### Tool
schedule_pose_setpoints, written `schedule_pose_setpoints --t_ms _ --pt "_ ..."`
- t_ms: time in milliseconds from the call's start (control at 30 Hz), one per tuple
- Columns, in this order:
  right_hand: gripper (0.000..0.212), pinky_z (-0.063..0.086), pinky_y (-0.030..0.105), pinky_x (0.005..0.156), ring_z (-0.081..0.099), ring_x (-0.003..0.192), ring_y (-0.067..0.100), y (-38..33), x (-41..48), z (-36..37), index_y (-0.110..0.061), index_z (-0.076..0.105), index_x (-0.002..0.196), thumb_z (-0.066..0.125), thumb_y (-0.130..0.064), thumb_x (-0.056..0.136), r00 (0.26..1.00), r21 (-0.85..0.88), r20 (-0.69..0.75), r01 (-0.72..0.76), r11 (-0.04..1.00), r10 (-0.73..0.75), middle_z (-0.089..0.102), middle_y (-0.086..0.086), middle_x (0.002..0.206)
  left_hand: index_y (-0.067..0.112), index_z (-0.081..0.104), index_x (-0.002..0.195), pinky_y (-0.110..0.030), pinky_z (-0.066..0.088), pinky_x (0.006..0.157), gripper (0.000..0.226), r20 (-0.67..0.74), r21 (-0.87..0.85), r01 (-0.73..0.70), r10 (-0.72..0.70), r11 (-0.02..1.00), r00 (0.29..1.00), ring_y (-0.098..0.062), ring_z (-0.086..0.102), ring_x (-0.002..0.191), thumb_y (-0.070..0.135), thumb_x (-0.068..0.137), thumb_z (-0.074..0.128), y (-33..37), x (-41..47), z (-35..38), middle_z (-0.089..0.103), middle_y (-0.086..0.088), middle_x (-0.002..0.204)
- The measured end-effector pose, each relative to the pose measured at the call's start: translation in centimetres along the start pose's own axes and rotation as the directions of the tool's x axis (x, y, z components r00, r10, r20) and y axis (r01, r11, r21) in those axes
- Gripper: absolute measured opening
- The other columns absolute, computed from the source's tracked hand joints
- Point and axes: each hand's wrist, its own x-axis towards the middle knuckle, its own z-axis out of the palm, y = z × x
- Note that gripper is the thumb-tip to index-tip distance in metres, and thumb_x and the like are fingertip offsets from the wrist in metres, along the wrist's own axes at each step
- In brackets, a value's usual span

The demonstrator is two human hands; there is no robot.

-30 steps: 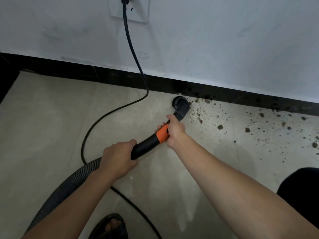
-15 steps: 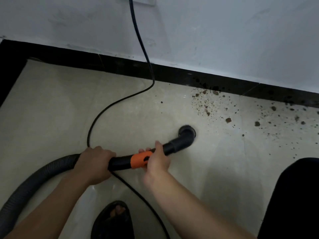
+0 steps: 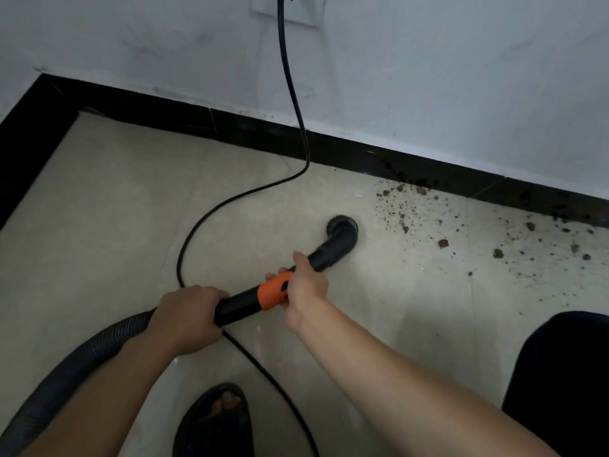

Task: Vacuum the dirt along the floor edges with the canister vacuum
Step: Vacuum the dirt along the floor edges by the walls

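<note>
A black vacuum wand with an orange collar [image 3: 272,293] ends in a round brush nozzle [image 3: 342,227] set on the beige tile floor, left of the dirt. My right hand [image 3: 304,288] grips the wand at the orange collar. My left hand [image 3: 188,316] grips it where the ribbed grey hose [image 3: 82,364] joins. Brown dirt crumbs [image 3: 403,212] lie scattered along the black baseboard [image 3: 362,156] and spread rightward over the tiles.
A black power cord [image 3: 293,94] drops from a wall socket [image 3: 306,9] and loops across the floor under the wand. My sandalled foot [image 3: 217,420] is at the bottom centre. A dark shape [image 3: 563,384] fills the lower right corner. A room corner lies at left.
The nozzle was pulled back from the baseboard onto open tile, then edged forward again toward the dirt. Both hands kept their grip on the wand.
</note>
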Motion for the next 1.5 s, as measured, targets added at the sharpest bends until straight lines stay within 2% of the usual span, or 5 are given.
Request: schedule_pose_setpoints --t_ms 267,600,833,1033,1500 --pt "0.020 0.054 0.027 0.045 0.060 0.072 0.028 -2.7 1.4 4.8 -0.008 0.050 0.103 0.061 -0.024 0.097 0.989 -0.168 0.141 0.054 0.984 -0.031 0.055 0.011 0.079 0.027 0.056 0.082 -0.026 0.044 0.055 0.014 -0.178 -0.160 0.109 -0.137 0.981 0.974 -0.013 0.058 0.065 0.020 0.073 0.064 -0.2 0.3 -0.3 0.059 0.008 0.071" --pt "0.021 0.057 0.042 0.072 0.063 0.063 0.027 3.1 -1.2 -1.7 -0.011 0.054 0.087 0.063 -0.027 0.097 0.993 0.225 -0.077 -0.066 0.972 0.085 0.060 0.009 0.074 0.038 0.038 0.069 -0.028 0.027 0.072 0.024 -0.024 0.179 -0.046 0.051 0.983 0.998 -0.013 0.052 0.088 0.026 0.075 0.058 -1.5 0.7 -0.3 0.048 0.012 0.076" --pt "0.016 0.057 0.038 0.060 0.062 0.067 0.029 -5.2 2.0 1.3 -0.010 0.050 0.099 0.060 -0.023 0.098 0.997 -0.048 0.048 0.055 0.997 -0.052 0.056 0.012 0.080 0.027 0.049 0.083 -0.023 0.023 0.045 0.015 -0.247 -0.027 -0.027 0.020 0.999 0.969 -0.013 0.050 0.066 0.025 0.079 0.063 1.8 2.9 -1.8 0.051 0.008 0.069" --pt "0.025 0.056 0.032 0.051 0.064 0.083 0.027 -9.2 4.0 4.1 -0.012 0.049 0.118 0.059 -0.022 0.098 0.992 -0.213 0.079 0.116 0.970 -0.101 0.057 0.012 0.088 0.017 0.051 0.108 -0.029 0.043 0.056 0.030 -0.238 -0.181 -0.040 -0.005 0.983 0.971 -0.019 0.058 0.076 0.027 0.083 0.065 2.9 4.3 -2.8 0.061 -0.002 0.090" --pt "0.026 0.060 0.041 0.078 0.064 0.067 0.024 10.1 -3.2 1.8 -0.011 0.057 0.095 0.064 -0.035 0.095 0.989 0.070 -0.011 -0.146 0.987 0.147 0.064 0.008 0.075 0.040 0.044 0.085 -0.027 0.023 0.070 0.017 -0.010 0.286 0.114 -0.116 0.952 0.993 -0.011 0.040 0.086 0.027 0.080 0.054 -7.9 -5.9 1.4 0.050 0.013 0.087"
